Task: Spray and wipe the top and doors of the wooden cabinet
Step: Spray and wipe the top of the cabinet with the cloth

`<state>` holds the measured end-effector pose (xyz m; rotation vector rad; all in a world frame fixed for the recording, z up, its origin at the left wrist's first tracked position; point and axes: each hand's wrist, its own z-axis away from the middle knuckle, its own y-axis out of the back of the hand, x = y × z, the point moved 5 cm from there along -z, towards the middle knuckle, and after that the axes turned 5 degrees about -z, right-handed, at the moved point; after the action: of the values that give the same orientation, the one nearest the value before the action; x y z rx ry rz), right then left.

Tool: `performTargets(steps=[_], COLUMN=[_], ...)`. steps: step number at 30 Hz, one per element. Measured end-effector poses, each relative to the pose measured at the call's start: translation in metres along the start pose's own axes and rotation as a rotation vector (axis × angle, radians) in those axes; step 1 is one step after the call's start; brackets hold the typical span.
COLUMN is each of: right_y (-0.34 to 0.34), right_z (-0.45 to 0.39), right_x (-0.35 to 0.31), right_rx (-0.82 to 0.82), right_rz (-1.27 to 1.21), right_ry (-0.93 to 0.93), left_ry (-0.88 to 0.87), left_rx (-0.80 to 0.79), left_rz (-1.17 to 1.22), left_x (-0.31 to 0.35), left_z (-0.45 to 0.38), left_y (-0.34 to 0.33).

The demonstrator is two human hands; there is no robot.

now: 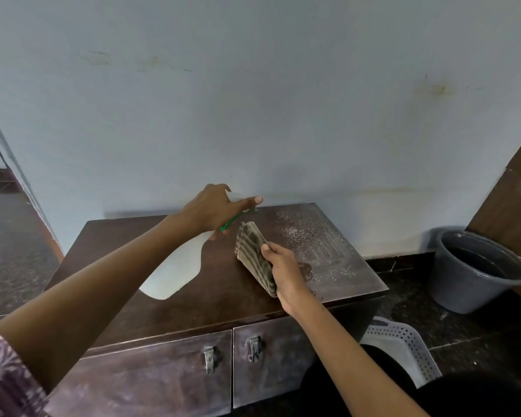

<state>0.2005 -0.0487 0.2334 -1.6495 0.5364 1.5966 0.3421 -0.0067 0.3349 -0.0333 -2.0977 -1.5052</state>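
From the head camera, looking down, a dark wooden cabinet [211, 299] stands against a pale blue wall [253, 100], its top dusty and dull. The left hand [214, 210] grips the neck of a white spray bottle [175, 266] held over the middle of the cabinet top, fingers curled round the head, the forefinger stretched out forward; a green trigger [230, 222] shows just under the hand, and the nozzle points toward the right rear part of the top. There a patch of fine white droplets [310, 233] speckles the wood, with a small wet blotch [306, 270] nearer the front edge. The right hand [283, 272] holds a folded striped cloth [251, 251], brown and cream, pinched between thumb and fingers, lifted edge-up just beside the bottle's head and left of the sprayed patch. Below the front edge the two doors [151, 377] are closed, each with a small metal latch [209, 358], their faces streaked grey. On the dark floor to the right stand a grey bucket [475, 269] and, nearer, a white perforated basket [403, 344]. A patterned purple sleeve [3, 377] shows at lower left.
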Motion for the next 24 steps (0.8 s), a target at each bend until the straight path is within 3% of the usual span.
performTargets(steps=[8, 16, 20, 24], right_y=[-0.016, -0.049, -0.055, -0.035], right_z=[0.003, 0.011, -0.019, -0.064], right_x=[0.004, 0.03, 0.033, 0.028], right_rx=[-0.116, -0.475, -0.457, -0.312], right_rz=[0.311, 1.431, 1.523, 1.585], right_ry=[0.166, 0.563, 0.54, 0.415], left_ry=[-0.056, 0.017, 0.085, 0.149], left_rx=[-0.057, 0.008, 0.069, 0.059], left_rz=[-0.021, 0.042, 0.076, 0.14], left_x=[0.015, 0.004, -0.01, -0.019], left_z=[0.009, 0.028, 0.035, 0.045], left_y=[0.001, 0.015, 0.018, 0.02])
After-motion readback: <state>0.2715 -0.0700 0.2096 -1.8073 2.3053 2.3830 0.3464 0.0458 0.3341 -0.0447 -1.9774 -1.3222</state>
